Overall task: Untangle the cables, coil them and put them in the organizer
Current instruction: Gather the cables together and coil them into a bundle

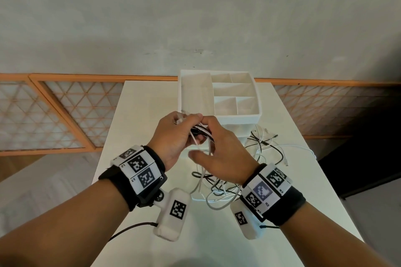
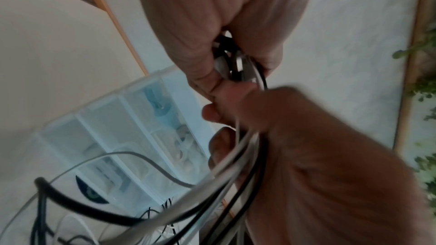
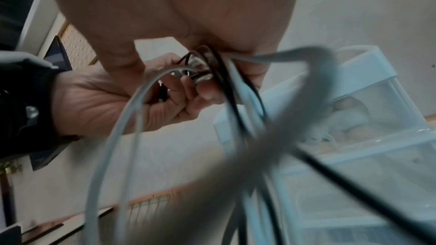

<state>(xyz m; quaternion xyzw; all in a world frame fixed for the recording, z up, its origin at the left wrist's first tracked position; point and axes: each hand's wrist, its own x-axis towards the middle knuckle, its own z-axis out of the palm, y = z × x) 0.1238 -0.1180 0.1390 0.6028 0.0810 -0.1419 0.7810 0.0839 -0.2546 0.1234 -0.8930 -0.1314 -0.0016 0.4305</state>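
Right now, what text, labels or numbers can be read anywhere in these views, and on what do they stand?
"L2": left wristband, beside a square marker.
"L1": same band, next marker down.
"R2": right wristband, beside a marker.
"R3": same band, small and doubtful.
The markers themselves are black-and-white codes, not words.
Organizer, cables, both wrist views: no readable text.

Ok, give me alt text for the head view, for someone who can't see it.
Both hands, left hand and right hand, grip a bundle of black and white cables above a white table. More tangled cables trail beneath, before a white organizer with empty compartments.
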